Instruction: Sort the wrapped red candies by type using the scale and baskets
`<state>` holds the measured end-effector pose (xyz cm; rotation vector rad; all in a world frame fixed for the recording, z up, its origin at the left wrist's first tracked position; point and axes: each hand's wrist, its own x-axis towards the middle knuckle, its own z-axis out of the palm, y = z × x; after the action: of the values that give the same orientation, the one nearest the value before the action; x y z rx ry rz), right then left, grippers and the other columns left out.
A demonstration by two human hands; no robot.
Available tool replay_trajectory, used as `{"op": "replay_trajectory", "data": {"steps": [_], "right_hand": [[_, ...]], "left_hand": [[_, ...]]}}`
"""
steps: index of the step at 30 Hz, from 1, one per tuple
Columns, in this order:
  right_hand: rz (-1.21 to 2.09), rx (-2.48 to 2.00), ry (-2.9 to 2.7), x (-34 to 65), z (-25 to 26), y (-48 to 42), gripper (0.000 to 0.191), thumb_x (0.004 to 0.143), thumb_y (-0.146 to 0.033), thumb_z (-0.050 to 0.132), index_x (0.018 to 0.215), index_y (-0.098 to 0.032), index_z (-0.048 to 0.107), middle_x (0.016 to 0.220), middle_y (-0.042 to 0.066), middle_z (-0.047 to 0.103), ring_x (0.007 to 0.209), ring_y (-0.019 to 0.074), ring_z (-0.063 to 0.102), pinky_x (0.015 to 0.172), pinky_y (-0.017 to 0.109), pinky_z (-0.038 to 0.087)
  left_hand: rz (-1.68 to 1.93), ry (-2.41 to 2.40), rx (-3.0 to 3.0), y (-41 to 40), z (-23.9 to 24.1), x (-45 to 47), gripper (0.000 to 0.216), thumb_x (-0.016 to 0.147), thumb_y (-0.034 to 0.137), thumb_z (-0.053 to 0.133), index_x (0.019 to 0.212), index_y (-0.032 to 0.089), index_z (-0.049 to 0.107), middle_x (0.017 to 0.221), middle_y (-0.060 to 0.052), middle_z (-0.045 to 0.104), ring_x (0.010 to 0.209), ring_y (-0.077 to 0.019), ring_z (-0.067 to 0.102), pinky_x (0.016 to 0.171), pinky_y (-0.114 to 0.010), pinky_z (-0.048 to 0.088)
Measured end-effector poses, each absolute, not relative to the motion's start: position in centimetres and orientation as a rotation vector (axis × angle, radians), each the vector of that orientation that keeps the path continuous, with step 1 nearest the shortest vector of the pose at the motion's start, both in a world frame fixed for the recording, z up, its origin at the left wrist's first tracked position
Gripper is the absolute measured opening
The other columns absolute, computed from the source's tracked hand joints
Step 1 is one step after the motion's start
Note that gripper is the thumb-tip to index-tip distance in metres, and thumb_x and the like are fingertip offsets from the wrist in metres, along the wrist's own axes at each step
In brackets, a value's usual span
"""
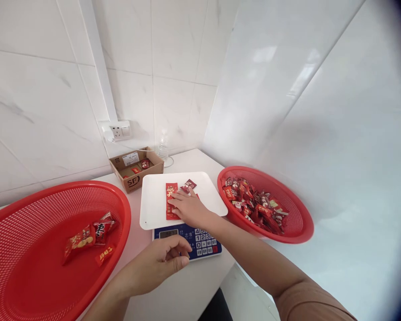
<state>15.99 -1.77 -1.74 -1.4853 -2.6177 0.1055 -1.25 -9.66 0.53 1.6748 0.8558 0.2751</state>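
Observation:
My right hand (190,207) lies over a white tray (153,209), fingers spread, the fingertips touching a long red packet (171,189) with gold lettering. Just above its fingers is a small dark red candy packet (189,185); another bit of red wrapper shows partly under the hand. The tray rests on a blue digital scale (195,254), whose keypad and display face me. In front of the scale hangs my left hand (163,263), curved, thumb apart from the bent fingers, with nothing visible in it. It covers part of the scale's lower left.
At right a red plastic basket (304,223) holds many small red packets. A larger red basket (125,209) at left holds several snack packets. Behind the tray stand a cardboard box (147,174) with a few packets and a clear bottle (163,145). A wall socket (118,131) has a plug in it.

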Motion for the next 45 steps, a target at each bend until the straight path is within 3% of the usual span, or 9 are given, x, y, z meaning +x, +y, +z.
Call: {"op": "replay_trajectory", "data": {"steps": [4,9,14,19,22,26,35,40,45], "right_hand": [[0.106,-1.513,-2.6,16.2,-2.1,-1.3,0.036,0.093,-0.026,0.043,0.127,-0.024,0.054,0.139,0.008,0.049,0.133,0.0311,0.034,0.107,0.062,0.017],[0.113,-1.547,-2.421,19.3,-0.9,-2.3,0.039,0.09,-0.028,0.049,0.129,-0.026,0.052,0.141,0.006,0.046,0.133,0.0257,0.035,0.109,0.053,0.023],[-0.008,-1.88,-2.137,27.1,1.0,-2.3,0.04,0.088,-0.024,0.049,0.128,-0.017,0.055,0.135,0.011,0.052,0.127,0.0243,0.044,0.107,0.039,0.032],[0.115,-2.279,-2.026,34.4,0.0,-2.5,0.05,0.084,-0.023,0.053,0.133,-0.02,0.048,0.144,0.012,0.039,0.126,0.0308,0.044,0.098,0.04,0.039],[0.193,-2.339,-1.983,36.7,-1.0,-3.2,0.045,0.081,-0.015,0.052,0.126,-0.02,0.053,0.141,0.012,0.043,0.116,0.0289,0.052,0.092,0.037,0.042],[0.214,-2.256,-1.892,37.5,-1.0,-4.6,0.039,0.075,-0.003,0.047,0.107,-0.019,0.063,0.128,0.01,0.053,0.109,0.0227,0.055,0.091,0.031,0.042],[0.222,-1.926,-1.426,36.8,-0.3,-6.4,0.042,0.072,-0.012,0.048,0.112,-0.023,0.059,0.122,0.005,0.057,0.115,0.0211,0.052,0.101,0.04,0.038],[0.543,-1.696,-1.22,33.5,1.0,-7.6,0.039,0.076,-0.024,0.055,0.115,-0.025,0.058,0.121,0.005,0.06,0.105,0.021,0.059,0.091,0.041,0.047],[0.913,-1.301,-1.352,25.8,1.4,-9.5,0.043,0.076,-0.024,0.061,0.119,-0.029,0.056,0.125,0.005,0.058,0.107,0.0209,0.06,0.091,0.04,0.049]], "left_hand": [[0.283,0.835,1.633,-9.5,0.0,-1.4,0.027,0.083,0.045,0.051,0.098,0.023,0.058,0.095,-0.002,0.06,0.086,-0.0158,0.051,0.075,-0.027,0.041],[0.276,0.848,1.578,-9.0,-0.8,-1.6,0.032,0.082,0.048,0.052,0.102,0.024,0.057,0.101,-0.003,0.061,0.094,-0.0186,0.053,0.081,-0.03,0.042],[0.255,0.84,1.576,-8.8,-1.2,-1.2,0.034,0.081,0.051,0.051,0.102,0.025,0.056,0.101,-0.004,0.059,0.098,-0.0208,0.053,0.082,-0.031,0.041],[0.211,0.848,1.583,-8.8,-1.2,-0.9,0.036,0.081,0.053,0.05,0.103,0.025,0.055,0.103,-0.003,0.059,0.098,-0.0209,0.052,0.083,-0.031,0.041],[0.205,0.86,1.58,-8.7,-1.2,-1.0,0.036,0.081,0.053,0.05,0.103,0.026,0.056,0.103,-0.003,0.059,0.098,-0.0205,0.052,0.084,-0.031,0.041],[0.21,0.867,1.578,-8.7,-1.2,-1.0,0.035,0.081,0.053,0.05,0.102,0.025,0.056,0.102,-0.002,0.059,0.097,-0.0199,0.052,0.084,-0.03,0.04],[0.263,0.876,1.564,-8.6,-1.7,-1.0,0.035,0.081,0.054,0.05,0.101,0.025,0.056,0.096,-0.002,0.057,0.092,-0.0195,0.051,0.08,-0.031,0.04],[0.33,0.836,1.493,-8.7,-1.9,-0.8,0.036,0.081,0.053,0.053,0.103,0.025,0.055,0.098,-0.003,0.057,0.093,-0.0189,0.052,0.081,-0.033,0.041],[0.531,0.812,1.226,-9.3,-1.8,0.4,0.061,0.077,0.051,0.06,0.129,0.029,0.039,0.117,-0.008,0.053,0.097,-0.0192,0.056,0.086,-0.038,0.046]]}}
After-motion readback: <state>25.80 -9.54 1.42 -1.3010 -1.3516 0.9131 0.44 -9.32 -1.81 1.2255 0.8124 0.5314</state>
